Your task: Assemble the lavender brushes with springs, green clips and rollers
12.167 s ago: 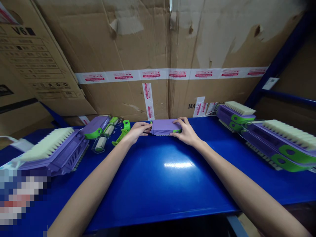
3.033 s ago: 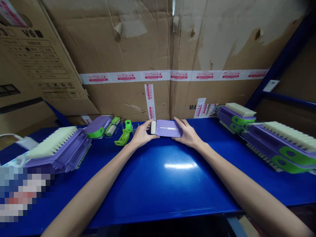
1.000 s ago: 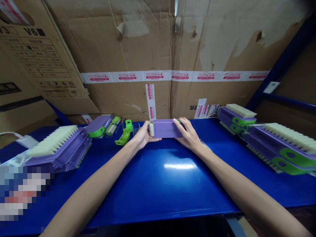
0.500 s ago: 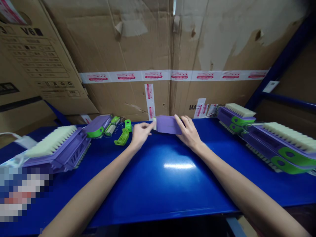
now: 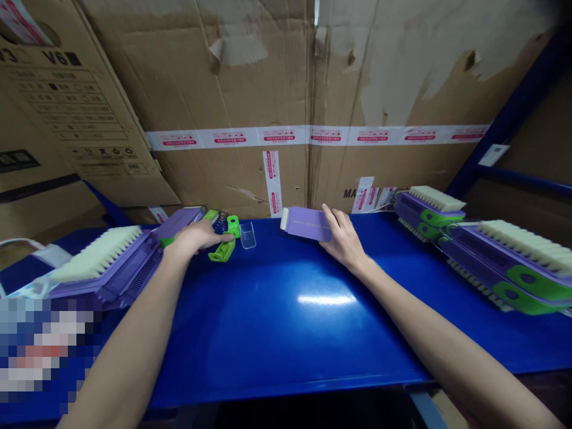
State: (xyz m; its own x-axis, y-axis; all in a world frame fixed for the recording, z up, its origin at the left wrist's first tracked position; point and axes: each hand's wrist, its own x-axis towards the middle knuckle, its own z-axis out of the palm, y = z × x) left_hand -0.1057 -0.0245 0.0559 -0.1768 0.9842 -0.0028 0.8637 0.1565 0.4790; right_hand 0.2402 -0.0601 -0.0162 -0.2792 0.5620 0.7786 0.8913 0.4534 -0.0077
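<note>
My right hand [image 5: 344, 238] grips the right end of a purple plastic housing [image 5: 308, 223] with faint lettering on its face and a whitish piece at its left end. At the left, my left hand [image 5: 196, 236] is over the small parts, one finger stretched out across a green plastic clip [image 5: 222, 250]; its other fingers are partly hidden. Right beside this hand lie a second green clip [image 5: 233, 225], some springs [image 5: 220, 223] and a clear plastic cover [image 5: 248, 235]. A purple and green brush [image 5: 179, 223] is partly behind the left hand.
Purple brushes with cream bristles stand at the left [image 5: 100, 256] and in stacked pairs at the right [image 5: 429, 211]. A cardboard wall [image 5: 232, 89] closes the back of the blue table [image 5: 277, 333]. A blue metal frame [image 5: 504, 113] rises at the right.
My left hand has left the purple housing and moved left to the green parts, uncovering the clear cover. My right hand keeps the housing, which has tilted and now shows its lettering.
</note>
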